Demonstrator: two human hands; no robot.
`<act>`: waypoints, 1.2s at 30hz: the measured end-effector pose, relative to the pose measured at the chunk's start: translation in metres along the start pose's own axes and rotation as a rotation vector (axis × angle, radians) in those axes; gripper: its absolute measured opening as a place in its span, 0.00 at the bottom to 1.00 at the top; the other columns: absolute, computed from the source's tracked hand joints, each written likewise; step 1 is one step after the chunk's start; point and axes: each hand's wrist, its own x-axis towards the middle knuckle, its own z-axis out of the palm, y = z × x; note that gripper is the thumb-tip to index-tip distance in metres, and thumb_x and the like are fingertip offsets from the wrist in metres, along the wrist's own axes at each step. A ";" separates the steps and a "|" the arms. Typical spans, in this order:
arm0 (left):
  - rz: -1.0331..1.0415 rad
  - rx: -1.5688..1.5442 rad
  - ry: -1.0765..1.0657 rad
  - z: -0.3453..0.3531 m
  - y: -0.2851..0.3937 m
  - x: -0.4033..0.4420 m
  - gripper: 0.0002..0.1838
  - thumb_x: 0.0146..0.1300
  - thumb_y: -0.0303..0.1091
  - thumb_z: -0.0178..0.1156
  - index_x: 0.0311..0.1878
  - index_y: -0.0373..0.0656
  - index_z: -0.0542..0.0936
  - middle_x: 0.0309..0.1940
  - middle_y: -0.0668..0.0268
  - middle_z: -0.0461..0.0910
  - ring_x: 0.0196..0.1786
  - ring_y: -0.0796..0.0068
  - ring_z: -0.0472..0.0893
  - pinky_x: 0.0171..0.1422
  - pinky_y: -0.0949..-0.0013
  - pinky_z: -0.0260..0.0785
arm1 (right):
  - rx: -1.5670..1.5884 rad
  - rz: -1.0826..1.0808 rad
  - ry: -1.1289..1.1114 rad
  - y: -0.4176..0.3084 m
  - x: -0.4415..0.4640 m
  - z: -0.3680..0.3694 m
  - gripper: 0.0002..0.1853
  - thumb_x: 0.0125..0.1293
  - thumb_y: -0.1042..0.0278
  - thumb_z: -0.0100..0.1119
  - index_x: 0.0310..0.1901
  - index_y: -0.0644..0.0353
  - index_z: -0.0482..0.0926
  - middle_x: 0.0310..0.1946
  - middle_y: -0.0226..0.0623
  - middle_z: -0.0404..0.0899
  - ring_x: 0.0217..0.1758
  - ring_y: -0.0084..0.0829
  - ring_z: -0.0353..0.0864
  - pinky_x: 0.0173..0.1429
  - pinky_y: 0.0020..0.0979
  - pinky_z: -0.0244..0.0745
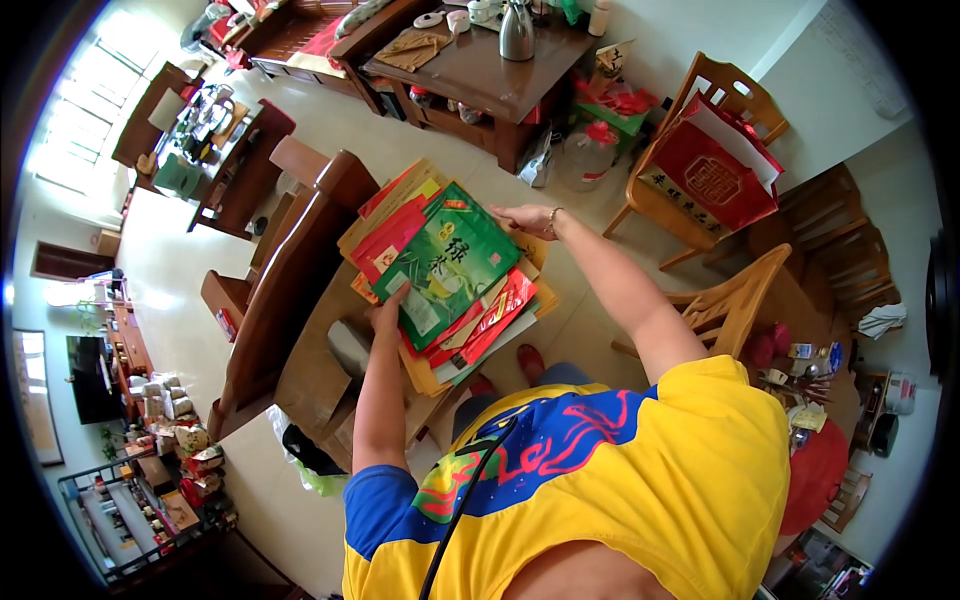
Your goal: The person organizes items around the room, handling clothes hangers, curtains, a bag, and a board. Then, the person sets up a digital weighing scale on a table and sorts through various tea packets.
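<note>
A green flat packet with Chinese lettering, a tea bag by its look (450, 262), lies on top of a loose stack of packets and brown envelopes (400, 225). At its lower left edge, my left hand (387, 308) grips it, thumb on top and the other fingers mostly hidden. My right hand (527, 219) is at the packet's upper right edge, fingers stretched out and nothing plainly held in them. Red packets (505, 305) stick out beneath the green one on the right. A pinkish-red packet (393, 238) shows at the left.
The stack is above a brown cardboard box (310, 375), beside a dark wooden bench (290, 270). To the right, a red paper bag (715, 175) stands on a wooden chair (650, 200). Ahead is a low brown table (480, 75) with a metal jug (517, 35). A clear plastic jar (588, 160) sits on the floor.
</note>
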 end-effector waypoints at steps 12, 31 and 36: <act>-0.304 -0.498 -0.302 0.020 0.033 -0.066 0.25 0.58 0.40 0.69 0.56 0.44 0.75 0.52 0.63 0.79 0.53 0.63 0.79 0.58 0.56 0.73 | 0.447 0.228 -0.490 -0.044 -0.052 0.005 0.21 0.57 0.55 0.68 0.49 0.58 0.79 0.42 0.34 0.84 0.35 0.25 0.85 0.41 0.30 0.83; -0.269 -0.476 -0.289 0.020 0.019 -0.055 0.32 0.55 0.47 0.70 0.61 0.47 0.73 0.54 0.65 0.77 0.53 0.65 0.77 0.57 0.60 0.71 | 0.384 0.272 -0.569 -0.033 -0.027 0.006 0.25 0.48 0.62 0.73 0.49 0.60 0.79 0.50 0.39 0.79 0.59 0.31 0.74 0.64 0.32 0.67; -0.324 -0.519 -0.169 0.012 0.021 -0.070 0.28 0.56 0.42 0.70 0.58 0.41 0.74 0.51 0.63 0.80 0.51 0.64 0.80 0.54 0.60 0.73 | 0.328 0.197 -0.460 -0.040 -0.031 0.009 0.13 0.49 0.74 0.68 0.39 0.64 0.81 0.36 0.39 0.84 0.36 0.30 0.84 0.48 0.33 0.80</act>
